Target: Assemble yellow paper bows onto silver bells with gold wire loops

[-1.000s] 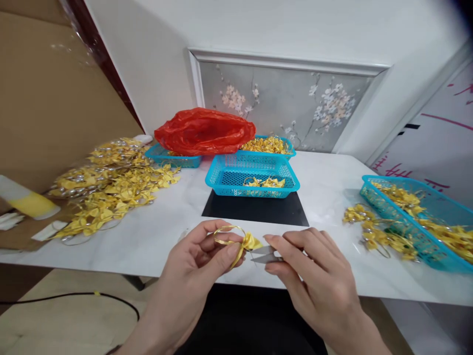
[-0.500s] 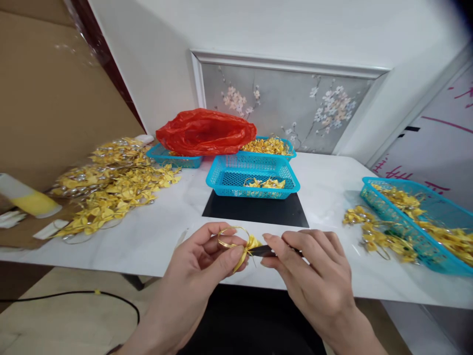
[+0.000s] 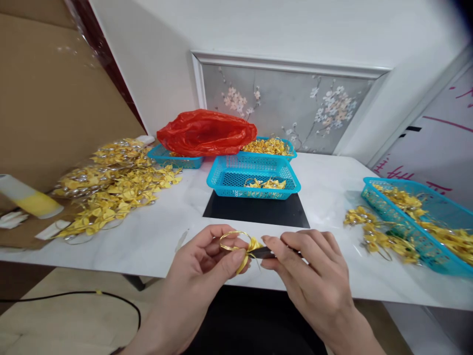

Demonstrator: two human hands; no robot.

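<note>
Gold wire ring with yellow ribbon bow [image 3: 240,245] pinched in my left hand [image 3: 201,276] over white marble table edge [image 3: 155,236]. My right hand [image 3: 314,281] grips small metal snips [image 3: 263,252]; blades, apart a second ago, now closed at bow: tail likely trimmed.

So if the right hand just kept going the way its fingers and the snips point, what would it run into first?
The right hand points left, its snips already at the yellow bow. It would meet that bow first, then the left hand pinching it, though depth is hard to judge.
</note>
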